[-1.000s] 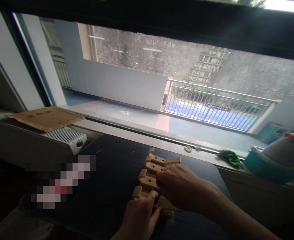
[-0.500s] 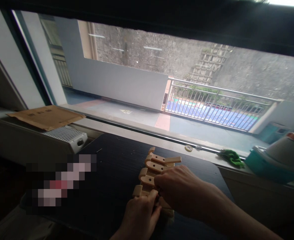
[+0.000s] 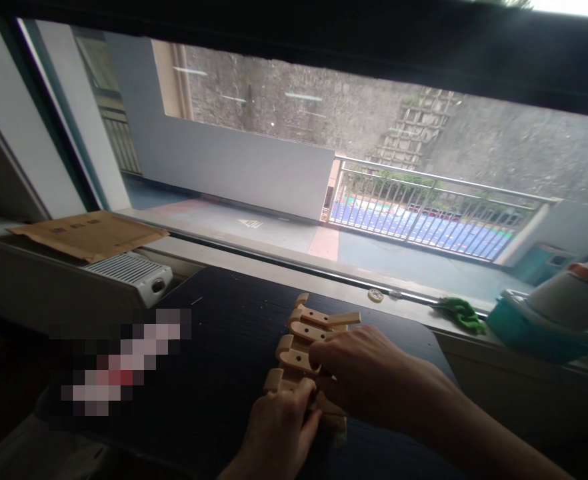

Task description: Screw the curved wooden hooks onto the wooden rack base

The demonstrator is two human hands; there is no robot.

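Faces a wide window [image 3: 324, 153] with a railed balcony beyond. Leans over a dark tabletop [image 3: 214, 353] set against the sill. Has a flat cardboard envelope [image 3: 87, 233] off to the far left, lying on a white grille unit [image 3: 129, 273], and a teal tub [image 3: 529, 330] on the sill at the far right.

Reaches in from the lower right with the right hand [image 3: 369, 377], laid across the right side of a row of wooden hooks [image 3: 307, 333] in the middle of the tabletop. Curls that grip narrow over the third hook from the far end, fingertips pressing on its shank, holding it. Brings the left hand [image 3: 279, 433] up from the bottom edge to touch the nearest hook, knuckles toward the camera. Hides the fingertips beneath, so cannot tell whether this grip clasps or merely rests. Leaves the two farthest hooks bare, curved ends pointing left, clear of both hands.

Keeps a crumpled green cloth [image 3: 461, 313] on the sill just beside the tub, and a small round disc [image 3: 375, 294] on the sill behind the hooks.
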